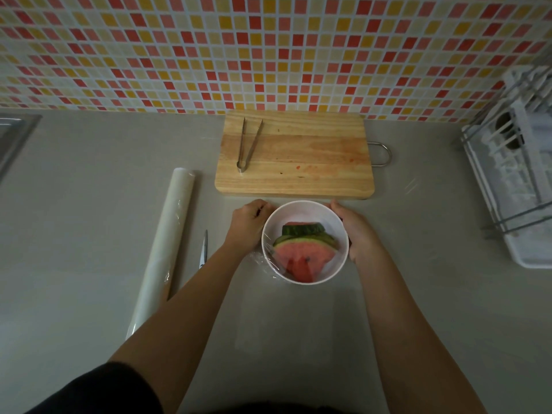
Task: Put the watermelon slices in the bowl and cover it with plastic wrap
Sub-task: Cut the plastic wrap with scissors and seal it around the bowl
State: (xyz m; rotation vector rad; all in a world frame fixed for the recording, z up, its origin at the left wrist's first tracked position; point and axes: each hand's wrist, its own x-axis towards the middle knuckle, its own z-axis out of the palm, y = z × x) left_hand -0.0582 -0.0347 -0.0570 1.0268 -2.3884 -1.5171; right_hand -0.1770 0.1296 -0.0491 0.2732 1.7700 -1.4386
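Grey counter [89, 219], bowl near its front edge

Behind it rises a red-and-yellow tiled wall [268, 49]. Your left hand [248, 224] and right hand [357, 234] curl round opposite sides of the white bowl [339, 249], which sits just in front of the wooden cutting board [298, 162]. Watermelon slices [301, 255] lie inside under clear plastic wrap [254, 258]. Tongs [249, 144] rest on the board. To your left lie the wrap roll [167, 243] and a metal blade [204, 249], its handle hidden behind your arm. A dish rack [519, 174] stands far right.
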